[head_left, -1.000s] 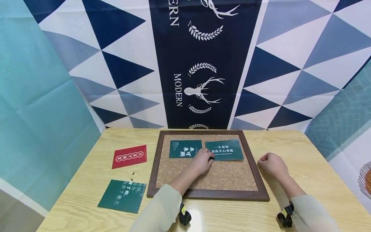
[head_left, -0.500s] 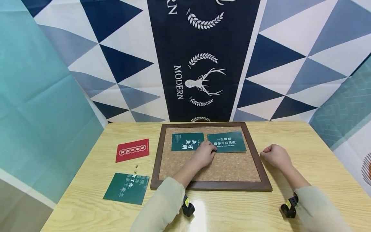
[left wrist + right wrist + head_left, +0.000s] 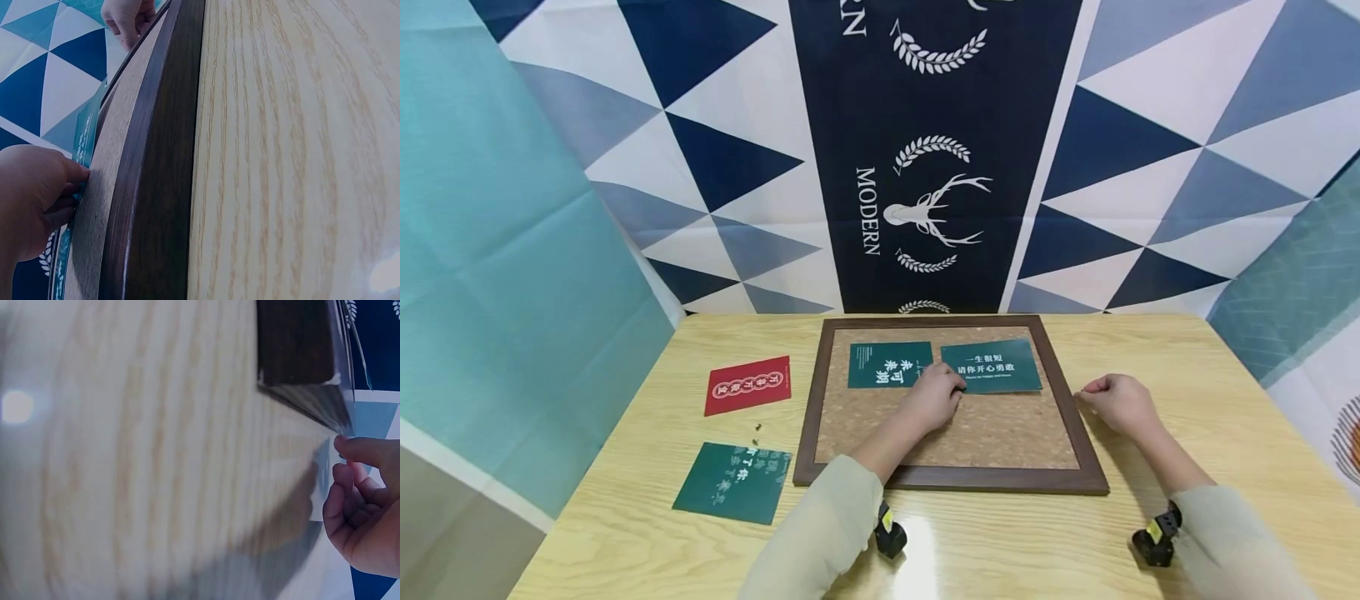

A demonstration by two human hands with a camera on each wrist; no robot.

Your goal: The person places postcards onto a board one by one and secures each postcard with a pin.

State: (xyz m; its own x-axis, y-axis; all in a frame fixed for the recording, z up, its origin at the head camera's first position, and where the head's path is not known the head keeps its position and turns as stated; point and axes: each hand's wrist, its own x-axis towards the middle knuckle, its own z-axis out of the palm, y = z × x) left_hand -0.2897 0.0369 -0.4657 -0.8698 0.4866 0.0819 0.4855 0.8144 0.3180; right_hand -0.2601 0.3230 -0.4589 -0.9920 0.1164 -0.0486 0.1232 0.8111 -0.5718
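Two green cards with white writing lie side by side on the cork board in the head view. My left hand has its bent fingertips at the lower left corner of the right green card. It partly covers the edge of the left green card. The left wrist view has this hand against the card strip, and whatever lies under its fingertips is hidden. At the board's right edge is my right hand, its fingers curled. In the right wrist view its thumb tip meets the frame corner; I see nothing plain in its grasp.
Left of the board, a red card and another green card lie on the wooden table. Several tiny brass-coloured tacks sit between them. A patterned cloth hangs behind the table.
The head view has tilted and shifted slightly, so the board sits higher in it. Both hands keep to their places: the left at the card corner, the right by the board's edge.
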